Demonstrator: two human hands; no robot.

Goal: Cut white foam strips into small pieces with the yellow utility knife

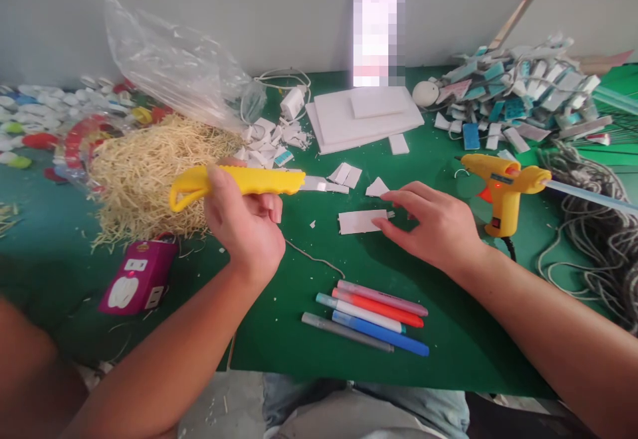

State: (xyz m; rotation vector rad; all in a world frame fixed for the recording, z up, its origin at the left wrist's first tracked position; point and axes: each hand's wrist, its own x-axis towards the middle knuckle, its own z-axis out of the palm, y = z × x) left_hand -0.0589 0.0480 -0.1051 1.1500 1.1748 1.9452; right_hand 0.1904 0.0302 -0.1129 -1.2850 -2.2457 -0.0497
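Observation:
My left hand point(244, 226) is wrapped round a yellow utility knife point(249, 180), its blade extended and pointing right above the table. My right hand point(431, 226) is held low with thumb and fingers apart. Its thumb tip is at the right end of a small white rectangular foam board piece point(361, 222); whether it presses on it I cannot tell. The index fingertip is beside a white triangular scrap point(377, 187). More white scraps point(345, 175) lie just beyond the knife blade.
Several markers point(373, 316) lie near the front edge. A yellow glue gun point(503, 190) stands at right beside grey cord point(593, 226). White boards point(363, 117) and a bright blurred screen point(371, 34) are behind. Left are straw point(149, 173), a plastic bag point(174, 60) and a purple power socket point(139, 276).

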